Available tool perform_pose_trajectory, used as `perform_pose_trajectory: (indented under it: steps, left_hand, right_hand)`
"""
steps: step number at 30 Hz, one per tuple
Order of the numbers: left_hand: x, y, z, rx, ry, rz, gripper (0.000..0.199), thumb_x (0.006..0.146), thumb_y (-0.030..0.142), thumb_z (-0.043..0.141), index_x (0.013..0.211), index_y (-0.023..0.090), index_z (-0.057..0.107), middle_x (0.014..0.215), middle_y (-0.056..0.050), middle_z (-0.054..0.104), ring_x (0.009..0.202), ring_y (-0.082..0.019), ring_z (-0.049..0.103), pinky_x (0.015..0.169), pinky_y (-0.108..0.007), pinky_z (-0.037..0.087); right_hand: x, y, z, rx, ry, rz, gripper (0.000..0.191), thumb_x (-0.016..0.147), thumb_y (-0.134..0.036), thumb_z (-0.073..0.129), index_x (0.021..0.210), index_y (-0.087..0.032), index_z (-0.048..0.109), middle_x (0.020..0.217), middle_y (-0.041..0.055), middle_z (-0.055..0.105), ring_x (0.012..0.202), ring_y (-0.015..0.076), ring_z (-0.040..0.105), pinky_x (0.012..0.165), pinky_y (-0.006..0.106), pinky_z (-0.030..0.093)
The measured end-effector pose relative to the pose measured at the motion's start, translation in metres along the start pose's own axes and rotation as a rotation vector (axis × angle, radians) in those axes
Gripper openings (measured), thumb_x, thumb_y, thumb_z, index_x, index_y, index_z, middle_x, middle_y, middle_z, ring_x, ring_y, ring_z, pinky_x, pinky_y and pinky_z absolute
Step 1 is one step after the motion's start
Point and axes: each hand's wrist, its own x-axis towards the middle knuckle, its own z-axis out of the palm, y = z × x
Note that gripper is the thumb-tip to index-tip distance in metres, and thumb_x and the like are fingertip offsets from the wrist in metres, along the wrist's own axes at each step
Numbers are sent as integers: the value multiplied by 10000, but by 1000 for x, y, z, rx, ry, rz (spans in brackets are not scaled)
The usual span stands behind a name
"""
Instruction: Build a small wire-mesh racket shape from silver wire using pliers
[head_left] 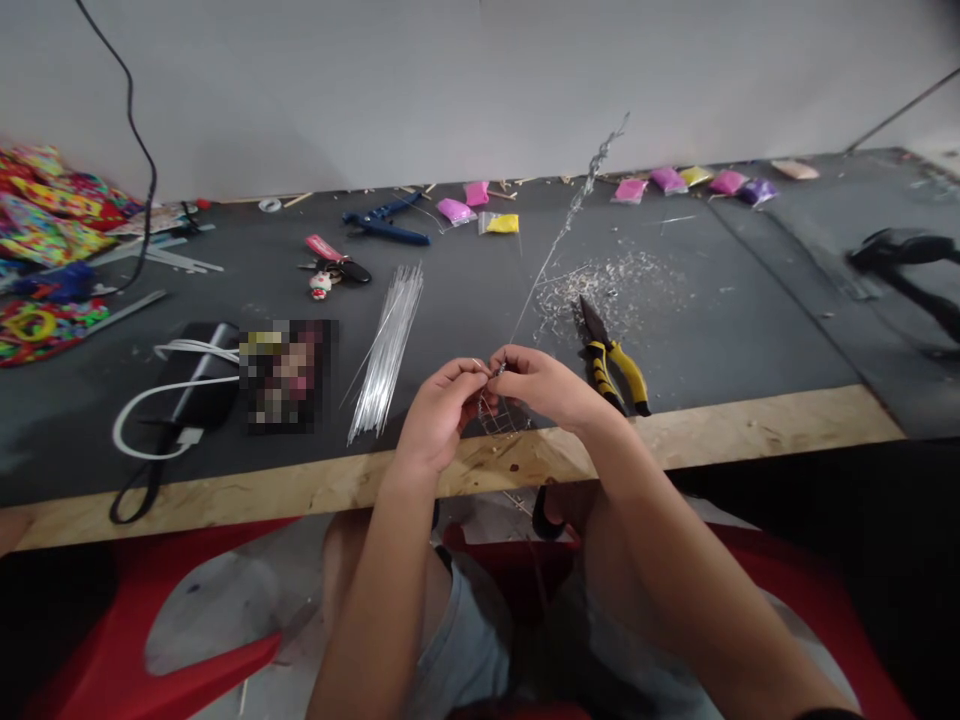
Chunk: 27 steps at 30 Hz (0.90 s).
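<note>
My left hand (pixel 450 400) and my right hand (pixel 536 385) meet near the table's front edge, fingers pinched on a small wire frame (pixel 506 418). From between them a long twisted wire (pixel 576 205) rises up and to the right. A bundle of straight silvery wires (pixel 388 350) lies left of my left hand. Pliers with yellow and black handles (pixel 611 358) rest to the right of my right hand, beside scattered wire clippings (pixel 622 285). My fingertips hide part of the frame.
Blue pliers (pixel 390 220), keys (pixel 336 265) and small coloured packets (pixel 457 210) lie towards the wall. At left are a power bank (pixel 199 385) with a white cable and colourful bags (pixel 56 220). A black object (pixel 911 270) stands at far right.
</note>
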Motion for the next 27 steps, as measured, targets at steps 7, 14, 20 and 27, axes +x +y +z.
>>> perform_pose_trajectory:
  steps: [7,14,20,27]
  left_hand:
    - [0,-2,6,-56,60,-18,34,686,176,583,679,155,559,620,45,553,513,-68,530,525,-202,426]
    - [-2,2,4,-133,28,-77,42,694,161,585,663,137,569,567,34,561,486,-70,533,495,-191,430]
    - [-3,3,3,-177,-51,-104,48,734,182,609,735,143,580,643,15,610,564,-73,578,564,-186,466]
    - [1,-6,3,64,-10,103,373,721,187,672,1068,266,560,820,14,626,705,-99,605,668,-233,498]
  right_hand:
    - [0,2,0,-50,22,-21,62,706,-152,494,735,-207,501,588,-42,578,591,123,539,613,272,412]
    - [-2,-3,1,34,-19,-31,64,712,-143,495,743,-193,519,562,-46,551,573,116,520,596,266,402]
    - [-4,-7,2,190,11,4,54,702,-149,530,737,-190,519,549,-55,519,553,109,513,581,262,391]
    - [-1,-8,-2,352,121,115,18,694,-187,532,683,-184,518,567,-49,464,514,79,416,508,235,312]
